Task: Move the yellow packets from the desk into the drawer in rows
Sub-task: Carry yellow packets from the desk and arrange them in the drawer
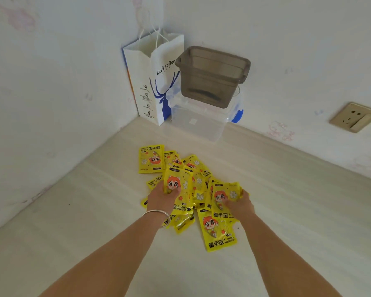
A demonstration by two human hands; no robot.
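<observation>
Yellow packets (198,183) lie in one loose, overlapping heap on the pale bench (287,211), near the middle of the view. The heap is too tangled for an exact count; roughly a dozen or more packets show at least an edge. One packet (150,159) lies flat at the far left edge of the heap, printed side up and turned away from the viewer. Another packet (220,231) lies flat at the near edge, its lettering readable as "HAND WARMER".

Two hands reach into the heap. The left hand (162,197) grips one packet (177,185) by its lower part, thumb on the printed face, so that the packet stands tilted above the heap. The left wrist carries one silver bangle (157,217). The right hand (240,203) grips a second packet (224,197), fingers curled round its right edge and thumb on its face. The two hands are apart, with loose packets between them.

In the far corner of the bench stand three things. One white paper bag (150,82) with a blue deer print reads "luckin coffee". Just beside it is one clear plastic box (198,123) with a blue clasp, and one smoky grey tub (212,76) rests on top of that box. One wall socket (354,117) is set in the right wall.
</observation>
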